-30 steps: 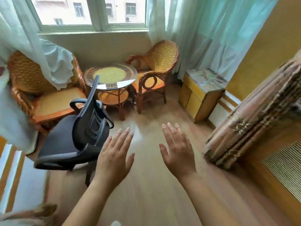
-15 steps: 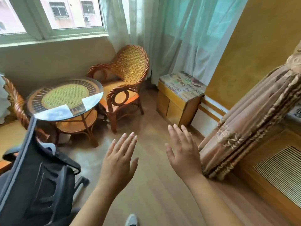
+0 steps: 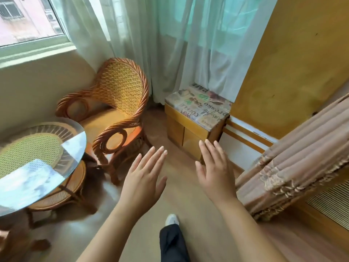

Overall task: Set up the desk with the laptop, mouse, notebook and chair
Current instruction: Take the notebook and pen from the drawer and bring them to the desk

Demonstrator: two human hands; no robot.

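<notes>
My left hand (image 3: pixel 143 178) and my right hand (image 3: pixel 217 171) are held out in front of me over the wooden floor, palms down, fingers apart, holding nothing. No laptop, mouse, notebook or desk is in view. The black office chair seen earlier is out of the frame now.
A wicker armchair (image 3: pixel 120 103) stands by the window corner. A round glass-topped wicker table (image 3: pixel 37 163) is at the left. A low wooden cabinet (image 3: pixel 194 118) with a printed top sits against the wall. A folded brown curtain (image 3: pixel 294 159) hangs at the right. My leg and shoe (image 3: pixel 171 220) are below.
The view has swung to the right and moved forward: the black office chair has slid out of the left edge, the cabinet and armchair are closer. Both hands stay open and raised.
</notes>
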